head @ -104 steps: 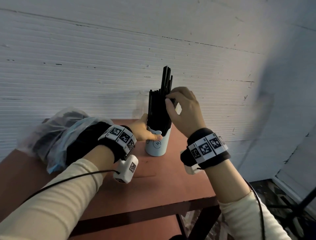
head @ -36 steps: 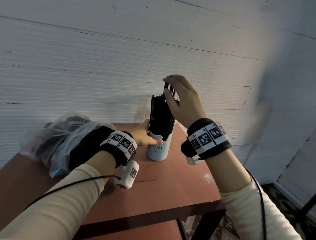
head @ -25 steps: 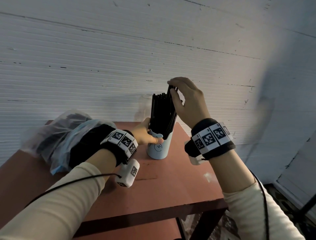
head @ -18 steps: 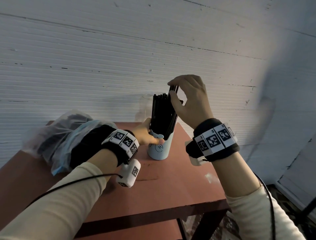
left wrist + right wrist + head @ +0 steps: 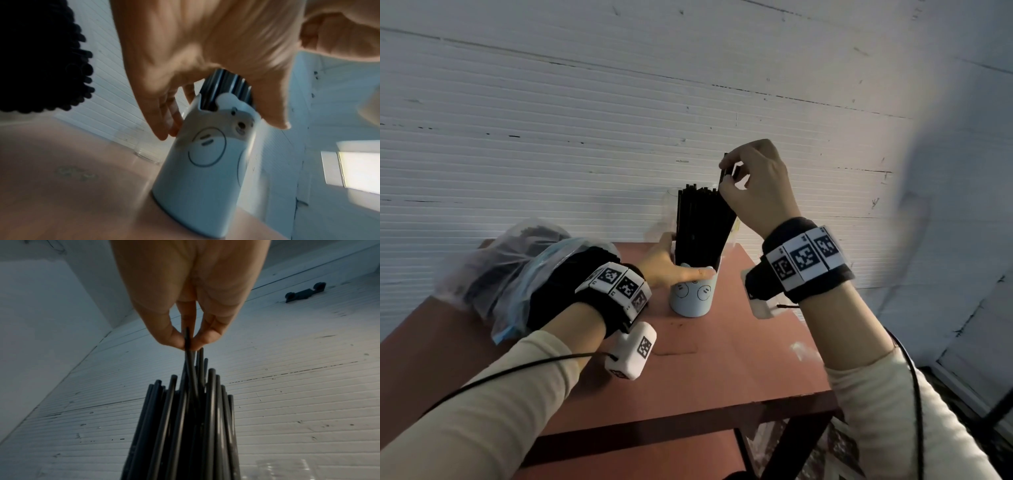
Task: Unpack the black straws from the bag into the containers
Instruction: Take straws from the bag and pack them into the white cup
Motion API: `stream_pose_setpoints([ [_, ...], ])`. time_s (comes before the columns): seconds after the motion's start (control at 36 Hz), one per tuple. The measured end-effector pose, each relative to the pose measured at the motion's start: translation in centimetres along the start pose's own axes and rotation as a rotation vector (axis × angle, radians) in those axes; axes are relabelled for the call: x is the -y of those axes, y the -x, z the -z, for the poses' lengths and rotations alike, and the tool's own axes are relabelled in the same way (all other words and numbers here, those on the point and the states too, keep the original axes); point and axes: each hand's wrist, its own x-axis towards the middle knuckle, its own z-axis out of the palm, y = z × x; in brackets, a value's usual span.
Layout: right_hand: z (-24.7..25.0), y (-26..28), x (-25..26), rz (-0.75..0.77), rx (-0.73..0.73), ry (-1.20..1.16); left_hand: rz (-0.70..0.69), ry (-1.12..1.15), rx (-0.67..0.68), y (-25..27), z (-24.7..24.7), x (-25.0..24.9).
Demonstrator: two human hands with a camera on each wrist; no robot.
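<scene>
A pale blue bear cup (image 5: 691, 298) stands on the red-brown table (image 5: 739, 370), packed with upright black straws (image 5: 702, 229). My left hand (image 5: 671, 267) grips the cup at its rim, thumb across the front and fingers behind; the left wrist view shows the same hold on the cup (image 5: 205, 170). My right hand (image 5: 725, 168) is above the bundle and pinches the top end of one straw (image 5: 190, 366) that sticks up above the others. A clear plastic bag (image 5: 510, 270) with more black straws lies at the table's left.
A clear empty container (image 5: 670, 209) stands just behind the blue cup, against the white ribbed wall (image 5: 585, 120). The table's front edge (image 5: 688, 425) is near me, and its right edge drops off beside the cup.
My right hand has climbed from the side of the bundle to its top and now pinches a single straw end. The left hand has kept its hold on the cup.
</scene>
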Motion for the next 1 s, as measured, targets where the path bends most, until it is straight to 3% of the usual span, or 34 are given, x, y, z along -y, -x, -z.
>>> stream_pose_setpoints([
  [0.14, 0.3, 0.0, 0.6, 0.042, 0.022, 0.05, 0.029, -0.096, 0.011, 0.8, 0.4, -1.2],
  [0.31, 0.3, 0.1, 1.5, 0.138, 0.011, 0.266, 0.059, -0.204, -0.023, 0.7, 0.4, -1.9],
  [0.58, -0.4, 1.9, 0.5, 0.025, -0.087, -0.035, 0.071, -0.304, -0.028, 0.9, 0.3, -2.4],
  [0.78, -0.2, 1.7, 0.6, -0.001, -0.103, -0.01, 0.067, -0.286, -0.013, 1.3, 0.4, -2.8],
  [0.89, -1.6, 3.1, -0.3, -0.034, 0.068, 0.128, 0.056, -0.273, -0.011, 1.5, 0.4, -2.6],
  [1.0, -2.8, 4.9, -0.9, -0.04, 0.006, 0.04, 0.047, -0.241, -0.01, 1.3, 0.4, -2.4],
])
